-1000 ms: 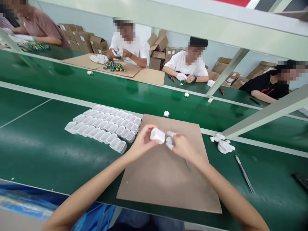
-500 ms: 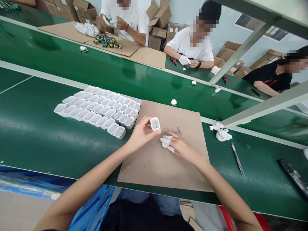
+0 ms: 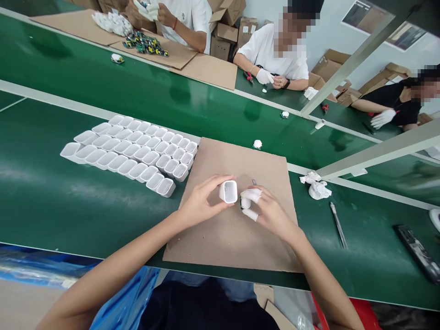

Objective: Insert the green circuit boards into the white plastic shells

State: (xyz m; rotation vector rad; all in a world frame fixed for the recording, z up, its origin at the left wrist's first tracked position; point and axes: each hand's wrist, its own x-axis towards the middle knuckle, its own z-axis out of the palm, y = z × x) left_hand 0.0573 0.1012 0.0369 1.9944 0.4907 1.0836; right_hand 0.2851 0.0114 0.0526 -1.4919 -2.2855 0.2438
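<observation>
White casing (image 3: 228, 191) was gripped by the left hand (image 3: 202, 206) over the cardboard sheet (image 3: 220, 243), open mouth up so the inside showed; right hand (image 3: 273, 215) curled over the sheet too, couldn't tell if holding anything.

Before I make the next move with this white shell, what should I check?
1. White shell gripped in left hand, open end up: ok.
2. Right hand close beside shell, finger cots on: ok.
3. Anything pinched by right hand: cannot tell.
4. Cardboard sheet flat under both hands: ok.
5. Rows of shells upright, left of cardboard: ok.
</observation>
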